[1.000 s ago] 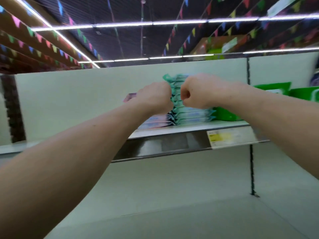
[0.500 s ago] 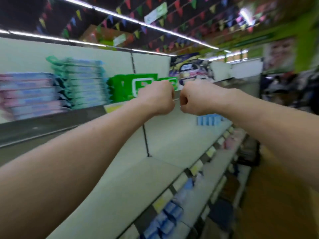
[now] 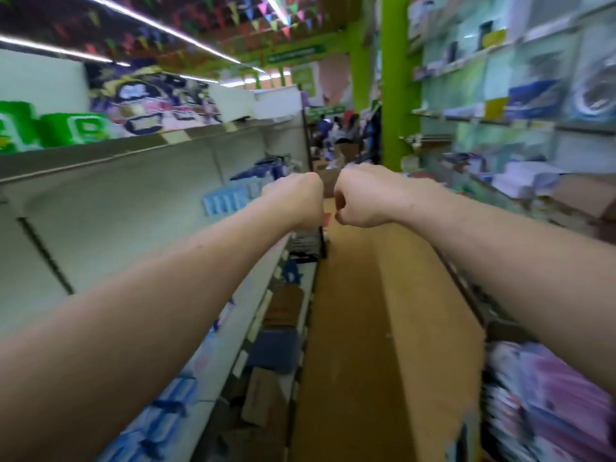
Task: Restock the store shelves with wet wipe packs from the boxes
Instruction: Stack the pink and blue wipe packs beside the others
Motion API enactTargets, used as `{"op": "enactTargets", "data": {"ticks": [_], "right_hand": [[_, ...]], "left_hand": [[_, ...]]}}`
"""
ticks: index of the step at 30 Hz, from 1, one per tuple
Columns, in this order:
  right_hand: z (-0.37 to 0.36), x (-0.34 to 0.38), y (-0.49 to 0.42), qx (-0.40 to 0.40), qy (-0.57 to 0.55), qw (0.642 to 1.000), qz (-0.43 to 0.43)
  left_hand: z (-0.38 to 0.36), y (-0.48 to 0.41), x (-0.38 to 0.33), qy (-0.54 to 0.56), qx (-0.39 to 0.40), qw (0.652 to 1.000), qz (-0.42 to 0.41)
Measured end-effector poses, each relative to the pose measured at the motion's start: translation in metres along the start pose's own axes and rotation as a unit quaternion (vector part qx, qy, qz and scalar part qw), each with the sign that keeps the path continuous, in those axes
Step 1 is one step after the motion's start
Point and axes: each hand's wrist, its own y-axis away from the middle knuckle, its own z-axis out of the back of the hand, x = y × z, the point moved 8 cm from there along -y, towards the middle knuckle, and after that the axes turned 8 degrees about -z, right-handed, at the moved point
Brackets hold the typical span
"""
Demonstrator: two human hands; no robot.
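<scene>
Both arms are stretched out ahead of me over the aisle. My left hand and my right hand are curled into fists side by side, a small gap between them, and neither holds anything. Green wet wipe packs stand on the top shelf at the far left, blurred. Light blue packs stand on the middle shelf just left of my left hand. More blue packs lie on the lower shelf by my left forearm.
The brown aisle floor runs ahead between two shelf rows. A green pillar stands at the aisle's right. Pink and purple packs fill the lower right. Brown cardboard boxes sit at the foot of the left shelving. People stand far down the aisle.
My view has swung right, from facing the stacked teal packs on the shelf to looking down the aisle. Both fists stay out in front, side by side, holding nothing.
</scene>
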Motion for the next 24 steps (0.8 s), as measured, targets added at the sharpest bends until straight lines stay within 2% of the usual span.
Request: {"op": "enactTargets", "data": {"ticks": [12,19,24], "right_hand": [[-0.101,-0.255,0.060,0.109,0.009,0.977,-0.182],[-0.174,-0.366,0.104,0.181,-0.025,0.946,-0.267],[-0.235,-0.422,0.139,0.238,-0.057,0.916,-0.319]], "left_hand": [[-0.130,-0.101,-0.253,0.049,0.105,0.981,-0.157],[-0.214,-0.119,-0.360,0.130,0.214,0.942,-0.223],[-0.281,-0.120,-0.416,0.127,0.262,0.924,-0.250]]}}
